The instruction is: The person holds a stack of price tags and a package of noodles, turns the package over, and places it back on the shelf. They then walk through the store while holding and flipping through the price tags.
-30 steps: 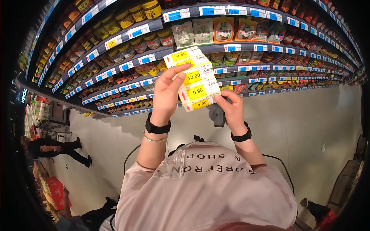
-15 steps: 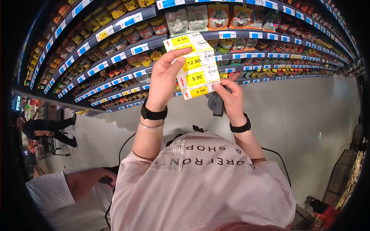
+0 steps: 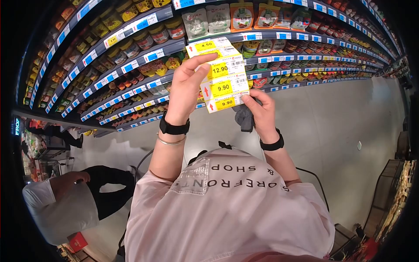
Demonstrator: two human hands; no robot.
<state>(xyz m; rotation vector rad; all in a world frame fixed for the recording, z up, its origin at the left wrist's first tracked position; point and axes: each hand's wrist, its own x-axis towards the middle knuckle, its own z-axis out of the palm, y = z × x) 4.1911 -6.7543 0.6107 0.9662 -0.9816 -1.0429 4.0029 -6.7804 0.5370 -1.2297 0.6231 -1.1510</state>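
In front of my chest I hold a sheet of yellow-and-white price labels (image 3: 223,88) with red arrows and printed prices such as 12.90 and 9.90. My left hand (image 3: 185,89) grips its left side, forefinger and thumb lying across the upper labels. At the lower right corner, my right hand (image 3: 261,109) pinches the sheet with the thumb on top. A crumpled dark grey fabric-like item (image 3: 244,119) hangs beside the right fingers, partly behind the sheet; its kind cannot be made out. Both wrists wear black bands.
Curved store shelves (image 3: 183,43) with jars, pouches and blue-white price tags stretch ahead. At left stands a person in a white top (image 3: 65,205); another person in dark clothes (image 3: 61,133) is farther off near a cart (image 3: 50,168). Grey floor (image 3: 314,122) lies below.
My hands and the label sheet stay almost still. The shelves have shifted slightly left in view. The person in white shows more fully at left, and the person in dark clothes appears farther left.
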